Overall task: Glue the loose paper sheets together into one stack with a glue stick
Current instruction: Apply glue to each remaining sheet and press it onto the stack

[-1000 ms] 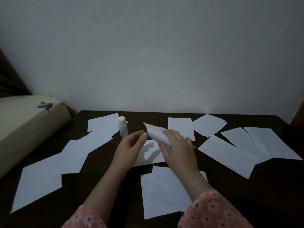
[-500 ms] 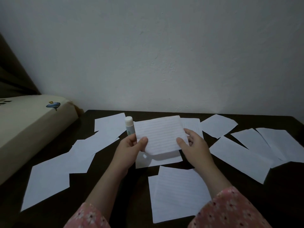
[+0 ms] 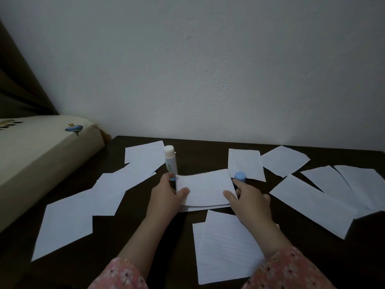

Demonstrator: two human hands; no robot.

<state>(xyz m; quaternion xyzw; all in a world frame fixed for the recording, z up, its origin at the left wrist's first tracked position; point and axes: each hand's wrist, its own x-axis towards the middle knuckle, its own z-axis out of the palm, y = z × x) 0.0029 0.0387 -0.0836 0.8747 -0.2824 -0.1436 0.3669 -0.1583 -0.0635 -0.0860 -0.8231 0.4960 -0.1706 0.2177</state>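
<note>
I see left hand point(image 3: 166, 195) and right hand point(image 3: 248, 199) pinching lined sheet point(image 3: 205, 189) between thumbs and fingers, low over stack point(image 3: 206, 207); glue stick point(image 3: 170, 159) upright just beyond left fingers.

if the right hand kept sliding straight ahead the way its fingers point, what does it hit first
Most likely the blue cap standing just beyond the right hand, at the far right corner of the lined sheet it holds. Behind that lies another lined sheet. Depth is hard to judge.

White lined sheet point(image 3: 205, 187), dark table point(image 3: 208, 149)
</note>
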